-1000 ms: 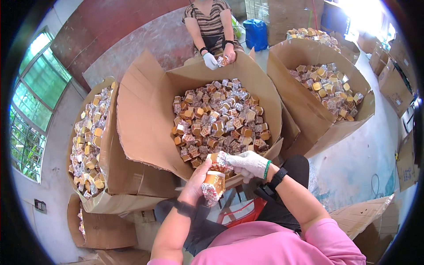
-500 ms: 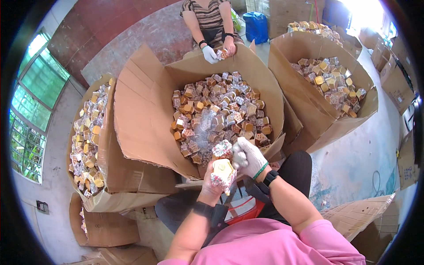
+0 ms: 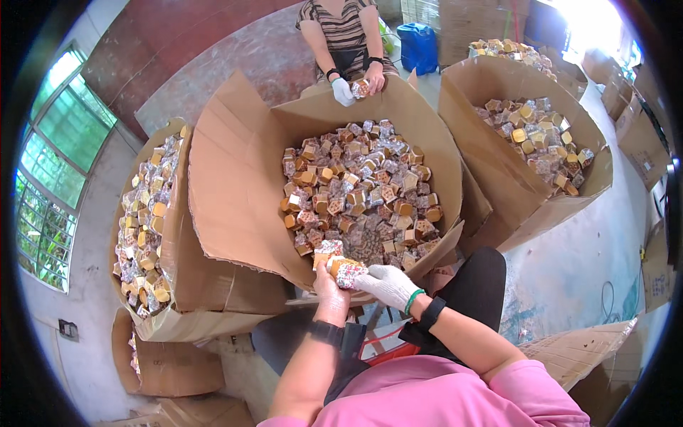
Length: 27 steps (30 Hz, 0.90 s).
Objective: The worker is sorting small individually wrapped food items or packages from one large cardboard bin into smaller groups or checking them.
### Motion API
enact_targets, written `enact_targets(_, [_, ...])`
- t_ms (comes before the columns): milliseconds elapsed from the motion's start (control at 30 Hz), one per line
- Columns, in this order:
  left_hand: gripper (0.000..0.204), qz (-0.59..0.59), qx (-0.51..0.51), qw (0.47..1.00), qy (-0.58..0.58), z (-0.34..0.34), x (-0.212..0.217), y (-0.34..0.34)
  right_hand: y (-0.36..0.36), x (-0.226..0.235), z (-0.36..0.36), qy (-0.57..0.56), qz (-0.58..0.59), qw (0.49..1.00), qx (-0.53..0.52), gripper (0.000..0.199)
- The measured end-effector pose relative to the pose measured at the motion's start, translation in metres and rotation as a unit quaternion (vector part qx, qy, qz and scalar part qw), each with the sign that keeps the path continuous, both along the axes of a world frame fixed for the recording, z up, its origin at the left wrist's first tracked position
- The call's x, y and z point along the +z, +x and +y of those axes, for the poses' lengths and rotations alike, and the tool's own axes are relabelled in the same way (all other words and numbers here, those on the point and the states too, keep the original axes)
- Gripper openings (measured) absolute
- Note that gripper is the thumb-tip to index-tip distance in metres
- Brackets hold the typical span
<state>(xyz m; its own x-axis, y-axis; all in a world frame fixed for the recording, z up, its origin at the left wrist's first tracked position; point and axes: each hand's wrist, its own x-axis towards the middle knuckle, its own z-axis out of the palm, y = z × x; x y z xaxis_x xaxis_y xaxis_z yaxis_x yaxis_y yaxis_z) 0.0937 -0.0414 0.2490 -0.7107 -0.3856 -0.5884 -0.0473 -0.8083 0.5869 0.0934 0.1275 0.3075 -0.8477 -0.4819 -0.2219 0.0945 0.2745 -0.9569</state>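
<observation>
In front of me, over the near edge of a big cardboard box, my bare left hand is closed around a small many-sided box with gold sides and a speckled, colourful face. Beside it lies a second small box, tilted, with a red-and-green dotted pattern. My right hand, in a white knitted glove with a green cuff, pinches the right end of that second one. Its fingertips are partly hidden. Many similar small boxes, several in shiny clear wrap, fill the big box below.
Across the big box, a person in a striped top holds another small box with both hands, one gloved. More full cartons stand to the left and right. A blue jug is behind.
Both hands have moved slightly forward and left, and the two small boxes have been turned. My right fingers, curled before, now reach to the dotted one. Clear film above the pile no longer shows.
</observation>
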Motion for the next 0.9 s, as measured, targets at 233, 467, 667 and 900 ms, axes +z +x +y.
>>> enact_targets(233, [0.037,0.059,-0.073,0.989,-0.118,-0.005,-0.002,0.001,0.000,0.031,0.004,0.195,0.126,0.969,0.081,0.050])
enact_targets(467, [0.044,0.079,-0.235,0.964,0.091,0.000,0.014,0.016,0.002,0.053,0.010,0.135,0.120,0.968,0.174,0.050])
enact_targets(667, [0.051,0.030,-0.256,0.960,0.109,-0.007,-0.009,0.013,-0.001,0.055,0.013,0.111,0.040,0.976,0.182,0.046])
enact_targets(900, [0.043,0.038,-0.312,0.936,0.158,-0.016,-0.016,0.018,0.004,0.039,0.014,-0.100,-0.182,0.975,0.084,0.026])
